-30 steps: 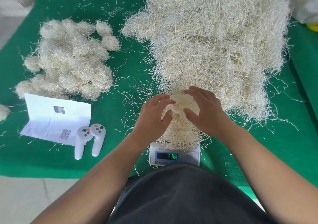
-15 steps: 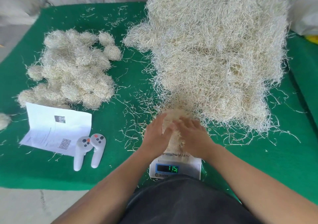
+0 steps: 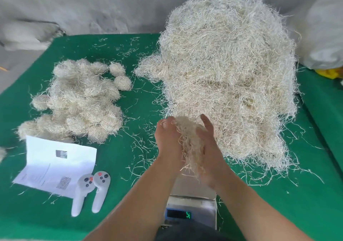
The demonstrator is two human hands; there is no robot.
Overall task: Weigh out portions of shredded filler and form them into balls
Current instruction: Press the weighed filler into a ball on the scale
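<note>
Just above the scale (image 3: pixel 193 201), at the near middle of the green tabletop (image 3: pixel 130 194), both hands hold a weighed portion of shredded filler (image 3: pixel 188 138) pressed between them. The left hand (image 3: pixel 168 138) and the right hand (image 3: pixel 208 144) face each other palm to palm, fingers pointing away from the person, and the wad is squeezed in the gap, strands trailing out toward the wrists. Its long axis runs near to far, along the line of the fingers, so it looks more like a flattened roll than a ball so far. Neither hand is nearer to it; each bears on one flank.

My reading is that shaping has only begun: the portion probably needs rolling and tucking of the loose near ends to round it off. The heap of finished balls (image 3: pixel 78 100) lies well apart to the far left, on the left hand's side, while the big pile of loose filler (image 3: pixel 228 70) stands just beyond the fingertips, close enough that stray strands could catch on the portion.
</note>
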